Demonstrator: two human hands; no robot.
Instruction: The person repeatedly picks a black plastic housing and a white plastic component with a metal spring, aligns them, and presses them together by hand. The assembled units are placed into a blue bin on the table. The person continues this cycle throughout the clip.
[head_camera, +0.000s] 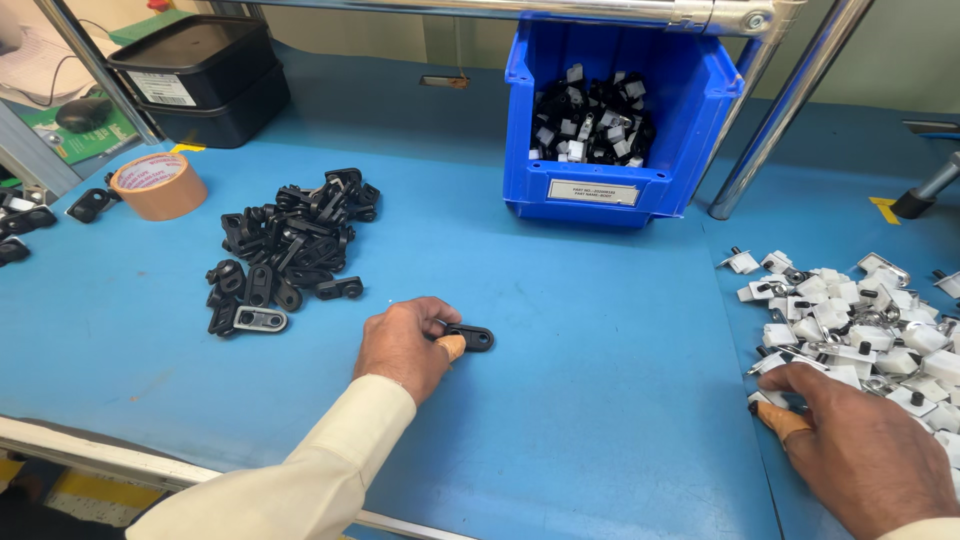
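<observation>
I see my left hand (405, 345) resting knuckles-up on the blue table (580, 400), fingers curled down onto 1 small black plastic bracket (472, 337). The bracket lies flat on the mat just to the right of the hand, its rounded end poking out past my fingertip, which wears a tan rubber cot. The fingers are pressed together on the near end of the piece, pinning it to the surface rather than lifting it.

My right hand (865, 450) lies at the near edge of the pile of white parts (860, 325), fingers spread and touching the closest pieces; I cannot tell whether it has closed on any 1 of them. Its forefinger also carries a tan cot. Those parts are small white plastic blocks with black studs and bright metal clips.

To the left of my left hand, well apart, sits a heap of black brackets (290, 245), glossy and oval-ended, 1 showing a grey metal face. A roll of brown tape (157, 186) stands beyond it. At the back, a blue plastic bin (620, 120) holds mixed black-and-white pieces.
</observation>
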